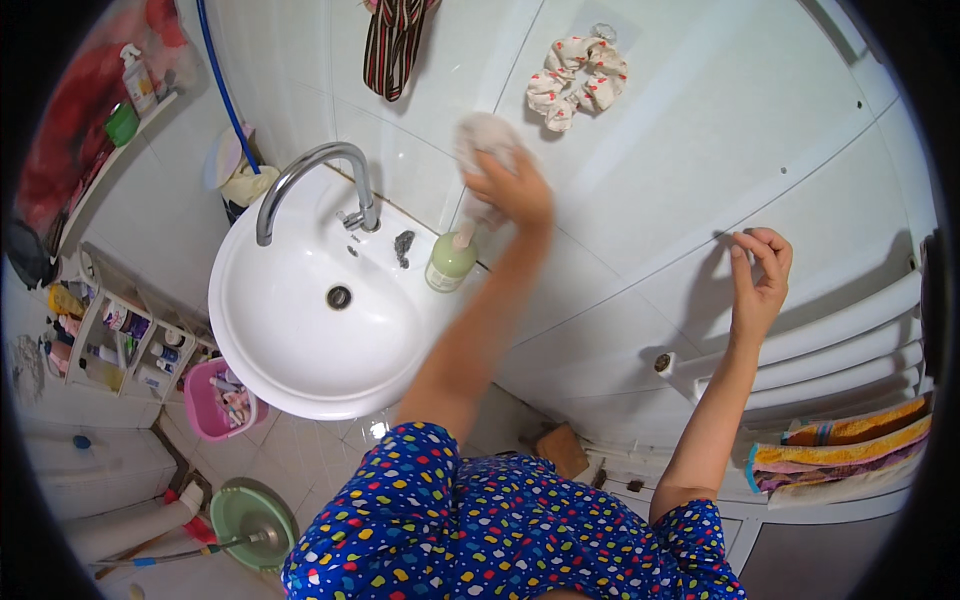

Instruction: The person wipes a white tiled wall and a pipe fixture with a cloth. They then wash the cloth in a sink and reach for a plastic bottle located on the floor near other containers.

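Note:
My left hand [517,187] holds a light-coloured cloth [487,142], blurred by motion, against or close to the tiled wall [600,225] above the sink's back edge. Just below that hand stands a green pump bottle [451,262] on the rim of the white washbasin [322,375]. My right hand [761,277], its fingers loosely curled and apart, is raised near the wall at the right, above a white towel radiator, with nothing in it. A chrome faucet [364,180] arches over the basin. A cherry-print scrunchie [559,82] hangs from a clear wall hook to the right of the cloth.
A striped fabric band [391,52] hangs at the top. The white radiator [832,322] juts out at right, with towels [840,457] below. At left are a shelf rack [127,337], a pink bin [206,412] and a green basin [251,502] on the floor.

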{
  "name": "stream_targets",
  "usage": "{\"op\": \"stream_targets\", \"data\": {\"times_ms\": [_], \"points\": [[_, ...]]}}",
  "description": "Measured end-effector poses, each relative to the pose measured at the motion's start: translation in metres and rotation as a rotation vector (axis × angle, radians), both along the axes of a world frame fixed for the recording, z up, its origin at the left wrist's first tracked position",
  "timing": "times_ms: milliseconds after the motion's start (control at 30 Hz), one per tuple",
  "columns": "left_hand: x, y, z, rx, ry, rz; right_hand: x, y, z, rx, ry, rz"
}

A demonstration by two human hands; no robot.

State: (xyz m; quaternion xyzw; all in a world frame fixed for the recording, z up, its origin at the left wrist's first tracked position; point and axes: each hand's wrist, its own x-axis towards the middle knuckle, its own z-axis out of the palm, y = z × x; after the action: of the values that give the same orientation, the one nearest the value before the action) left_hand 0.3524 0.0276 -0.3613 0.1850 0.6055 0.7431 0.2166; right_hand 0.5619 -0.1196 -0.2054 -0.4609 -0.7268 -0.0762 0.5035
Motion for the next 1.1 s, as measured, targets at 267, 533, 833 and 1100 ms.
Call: {"op": "stream_targets", "data": {"times_ms": [267,533,833,1100], "points": [[0.113,-0.091,-0.081,-0.009,0.202,-0.145,0.002,-0.006,-0.005,0.019,0.018,-0.007],[0.039,-0.146,-0.135,-0.113,-0.898,-0.744,-0.010,-0.027,-0.064,-0.240,0.017,0.254],[0.000,-0.304,-0.155,0.002,-1.178,-0.701,-0.020,-0.077,-0.175,-0.767,0.007,0.570],[-0.074,-0.366,-0.154,0.048,-1.094,-0.506,-0.064,-0.100,-0.249,-0.966,-0.027,0.753]]}}
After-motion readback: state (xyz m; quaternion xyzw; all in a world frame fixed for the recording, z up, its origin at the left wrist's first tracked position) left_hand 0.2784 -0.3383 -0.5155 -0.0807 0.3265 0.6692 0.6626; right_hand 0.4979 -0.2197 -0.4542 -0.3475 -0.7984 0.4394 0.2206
